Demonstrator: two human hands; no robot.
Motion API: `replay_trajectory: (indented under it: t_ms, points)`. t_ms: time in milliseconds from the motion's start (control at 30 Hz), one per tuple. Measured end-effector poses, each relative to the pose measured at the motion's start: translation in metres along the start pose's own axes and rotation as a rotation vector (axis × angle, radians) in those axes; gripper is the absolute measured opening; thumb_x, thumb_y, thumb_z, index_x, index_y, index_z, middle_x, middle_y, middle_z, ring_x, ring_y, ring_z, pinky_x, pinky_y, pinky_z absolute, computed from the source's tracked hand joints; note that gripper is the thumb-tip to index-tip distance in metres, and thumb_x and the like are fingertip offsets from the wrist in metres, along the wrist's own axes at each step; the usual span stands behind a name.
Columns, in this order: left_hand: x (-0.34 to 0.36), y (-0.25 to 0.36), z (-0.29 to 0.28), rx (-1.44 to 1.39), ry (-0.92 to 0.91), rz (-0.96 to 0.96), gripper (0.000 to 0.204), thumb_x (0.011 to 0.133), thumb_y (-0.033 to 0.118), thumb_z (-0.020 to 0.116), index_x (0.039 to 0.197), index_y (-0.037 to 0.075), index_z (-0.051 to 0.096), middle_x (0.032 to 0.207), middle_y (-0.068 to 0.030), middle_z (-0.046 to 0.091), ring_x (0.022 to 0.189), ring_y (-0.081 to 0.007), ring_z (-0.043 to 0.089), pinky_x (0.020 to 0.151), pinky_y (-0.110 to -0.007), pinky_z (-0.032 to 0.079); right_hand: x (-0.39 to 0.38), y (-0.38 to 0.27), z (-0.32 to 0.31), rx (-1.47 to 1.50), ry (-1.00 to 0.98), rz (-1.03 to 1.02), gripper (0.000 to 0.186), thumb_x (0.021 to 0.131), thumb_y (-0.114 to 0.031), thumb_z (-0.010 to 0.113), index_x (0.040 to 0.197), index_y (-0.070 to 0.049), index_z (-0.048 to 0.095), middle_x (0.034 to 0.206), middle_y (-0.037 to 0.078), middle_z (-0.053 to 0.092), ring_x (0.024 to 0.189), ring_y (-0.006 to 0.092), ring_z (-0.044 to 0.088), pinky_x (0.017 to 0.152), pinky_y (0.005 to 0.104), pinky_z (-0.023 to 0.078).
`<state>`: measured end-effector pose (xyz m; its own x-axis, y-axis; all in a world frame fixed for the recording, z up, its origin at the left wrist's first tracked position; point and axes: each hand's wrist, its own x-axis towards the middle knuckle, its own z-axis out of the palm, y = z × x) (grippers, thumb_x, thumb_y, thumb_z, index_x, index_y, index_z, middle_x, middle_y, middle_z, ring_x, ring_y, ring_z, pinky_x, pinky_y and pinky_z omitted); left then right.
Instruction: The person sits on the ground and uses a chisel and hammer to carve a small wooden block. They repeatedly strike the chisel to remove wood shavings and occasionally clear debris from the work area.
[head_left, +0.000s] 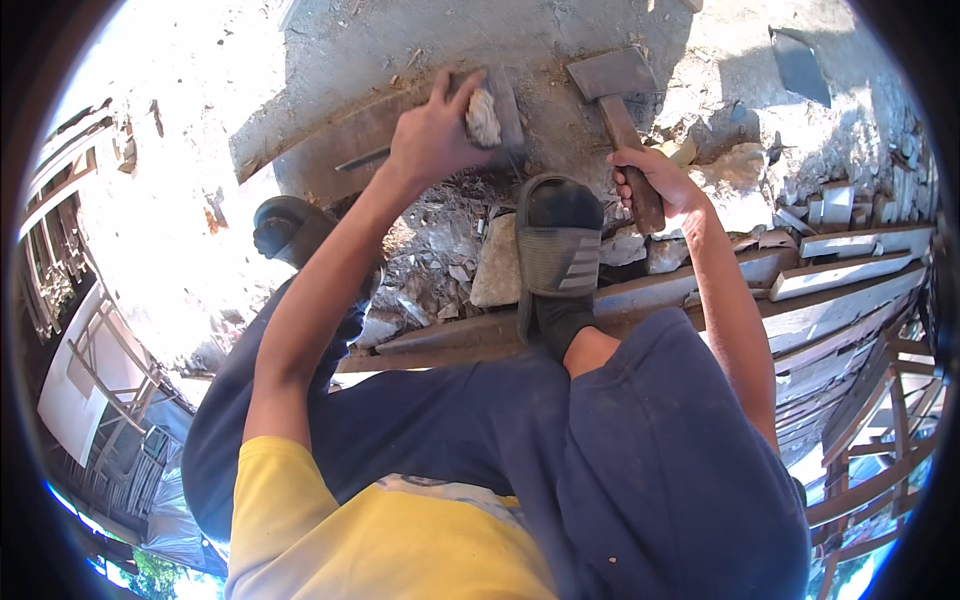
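One rough, pale, cream-and-tan stone (pixel 483 120) sits at the fingers of the bare left hand (pixel 438 137), over the right end of a long, flat, brown slab (pixel 310 170) on the dusty ground (pixel 430 38). Those fingers are bent about the stone, gripping it at its left side; whether it touches the slab cannot be told. Just to the right, a hammer (pixel 622 127) with a broad grey metal head and a brown wooden handle points away from the person. The bare right hand (pixel 668 187) has its fingers closed around the lower handle.

Nearer the body, a black sandal with pale stripes (pixel 562 255) stands between the hands, and just beside it is a blocky tan stone (pixel 497 265) among loose grey rubble (pixel 430 270). Farther right lie weathered, pale wooden boards (pixel 850 275); beyond the hammer is a flat, dark grey, four-sided piece (pixel 800 68).
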<state>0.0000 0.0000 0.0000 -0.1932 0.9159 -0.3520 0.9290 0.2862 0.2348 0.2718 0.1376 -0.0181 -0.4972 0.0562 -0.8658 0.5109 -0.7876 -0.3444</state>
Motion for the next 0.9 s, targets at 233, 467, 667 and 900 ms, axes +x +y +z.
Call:
replay_trajectory:
  t_ms: [233,467,667,900]
  points:
    - [0.037,-0.011,-0.028,-0.106,0.118,-0.042,0.087,0.06,0.051,0.075,0.131,0.013,0.042,0.122,-0.021,0.052,0.093,-0.0325,0.063,0.08,-0.038,0.052,-0.004,-0.01,0.004,0.061,0.05,0.064,0.019,0.08,-0.022,0.064,0.083,-0.008,0.051,0.063,0.0,0.051,0.051,0.0101,0.049,0.046,0.0257,0.044]
    - [0.043,-0.2,-0.075,-0.121,-0.053,-0.26,0.052,0.072,0.046,0.067,0.094,0.0,0.065,0.085,-0.0162,0.066,0.078,-0.0226,0.065,0.071,-0.035,0.05,-0.001,-0.013,0.008,0.013,0.06,0.14,0.022,0.082,-0.025,0.062,0.072,-0.009,0.051,0.059,0.0,0.051,0.047,0.0102,0.049,0.045,0.0254,0.044]
    - [-0.079,-0.362,-0.044,-0.217,-0.548,-0.927,0.054,0.072,0.056,0.065,0.092,0.006,0.064,0.088,-0.0111,0.063,0.084,-0.022,0.061,0.051,-0.038,0.046,0.006,-0.014,0.005,0.026,0.043,0.136,0.02,0.078,-0.024,0.064,0.081,-0.008,0.052,0.062,0.001,0.05,0.049,0.0115,0.048,0.043,0.029,0.043]
    - [-0.091,-0.293,-0.066,-0.344,-0.518,-1.175,0.043,0.073,0.055,0.066,0.072,0.014,0.055,0.065,-0.0006,0.051,0.06,-0.0127,0.05,0.043,-0.03,0.033,0.004,-0.011,0.0,0.037,0.095,0.155,0.018,0.081,-0.024,0.063,0.082,-0.01,0.052,0.062,0.0,0.051,0.047,0.01,0.049,0.044,0.026,0.044]
